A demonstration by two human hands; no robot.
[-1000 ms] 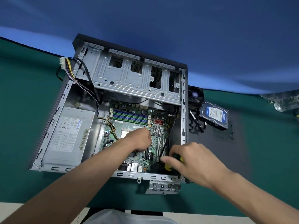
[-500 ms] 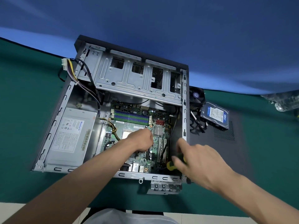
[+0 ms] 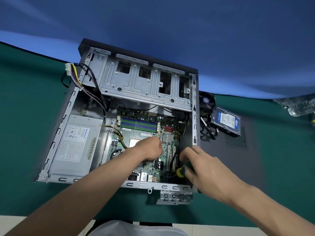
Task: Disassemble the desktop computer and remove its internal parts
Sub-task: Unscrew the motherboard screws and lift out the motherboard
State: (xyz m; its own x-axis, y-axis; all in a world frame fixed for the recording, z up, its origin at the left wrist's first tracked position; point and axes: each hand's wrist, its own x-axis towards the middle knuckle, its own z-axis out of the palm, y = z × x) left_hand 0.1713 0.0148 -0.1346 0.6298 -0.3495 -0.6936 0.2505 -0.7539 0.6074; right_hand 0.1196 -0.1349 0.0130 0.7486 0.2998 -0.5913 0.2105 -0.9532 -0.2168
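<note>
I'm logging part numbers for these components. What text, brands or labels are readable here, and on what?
Power supply label: a blue brand word, roughly "Huntkey", uncertain; the fine print and barcode are too small to read.
Hard drive label: blue and white, text too blurred to read.
Motherboard: white stickers and printed markings, all unreadable.
Nothing else carries legible text.

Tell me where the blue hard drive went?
In the head view the hard drive lies outside the computer case, to its right, on the dark side panel, next to the loose black cables and the fan.
</note>
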